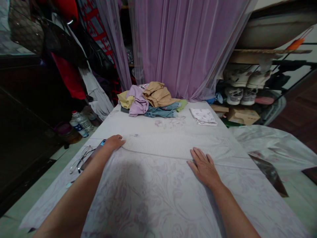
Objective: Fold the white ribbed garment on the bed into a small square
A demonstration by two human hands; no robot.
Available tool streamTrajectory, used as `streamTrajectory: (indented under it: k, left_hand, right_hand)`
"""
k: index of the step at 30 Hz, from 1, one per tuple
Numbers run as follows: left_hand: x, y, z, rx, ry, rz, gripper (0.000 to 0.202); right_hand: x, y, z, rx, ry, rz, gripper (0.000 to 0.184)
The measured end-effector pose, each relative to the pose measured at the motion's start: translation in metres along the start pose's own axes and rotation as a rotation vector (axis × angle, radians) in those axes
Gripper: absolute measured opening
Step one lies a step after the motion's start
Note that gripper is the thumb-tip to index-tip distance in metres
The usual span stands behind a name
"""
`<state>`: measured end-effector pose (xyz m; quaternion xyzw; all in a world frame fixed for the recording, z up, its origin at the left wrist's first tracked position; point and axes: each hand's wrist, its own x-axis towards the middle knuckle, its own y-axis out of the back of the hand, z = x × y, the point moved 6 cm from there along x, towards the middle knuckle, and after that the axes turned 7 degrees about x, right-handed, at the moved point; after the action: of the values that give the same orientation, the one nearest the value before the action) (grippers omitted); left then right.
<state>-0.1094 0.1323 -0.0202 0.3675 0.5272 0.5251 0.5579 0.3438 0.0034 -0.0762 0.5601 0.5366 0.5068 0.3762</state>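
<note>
Cloth [160, 144] touched by right hand [204, 168], grip spread flat; left hand [114, 142] at end, grip unclear.

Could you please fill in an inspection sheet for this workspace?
Surface: pale floral cloth, spread out, lightly creased.
Job's things: white ribbed garment, laid in a long flat strip; heaped clothes beyond it; folded printed cloth at far right.
Clutter: eyeglasses and phone beside the left forearm.
Hands: left hand at the garment's left end, grip unclear; right hand open, palm down, at its near edge.
Cables: nothing seen.
Surroundings: purple curtain behind, shoes right, bottles left.
</note>
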Motion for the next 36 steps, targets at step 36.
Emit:
streamTrajectory:
  k: [36]
  left_hand:
    - [0.000,-0.010,-0.010,-0.210,0.098,0.040,0.051]
  right_hand:
    - [-0.002,-0.003,0.004,-0.038,0.028,0.052,0.057]
